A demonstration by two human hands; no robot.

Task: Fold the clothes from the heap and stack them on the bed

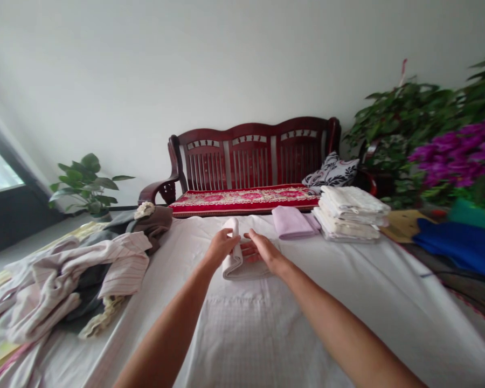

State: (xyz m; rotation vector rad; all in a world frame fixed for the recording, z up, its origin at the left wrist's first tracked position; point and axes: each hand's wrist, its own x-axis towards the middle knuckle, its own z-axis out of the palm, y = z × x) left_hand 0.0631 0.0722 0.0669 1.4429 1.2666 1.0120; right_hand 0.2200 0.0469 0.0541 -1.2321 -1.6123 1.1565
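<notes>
With the left hand [221,249], I am pinching a pale cloth [231,266]. The right hand [268,253] is curving open beside its fold, gripping nothing.

This looks like a home, most likely its living room: a carved, dark red wooden settee [250,146] stands before a plain pale wall [226,64], dressed with a red flowered seat cover [246,199] and a black-and-white patterned pillow [333,171]. A potted plant [87,180] on the left, tall leafy greenery [412,116] on the right and bright purple flowers [464,148] add to the domestic feel. So does the household laundry in front, with a loose heap of clothes [84,264] and a neat stack of whitish folded fabric [350,213] on a white sheet [331,302].
</notes>
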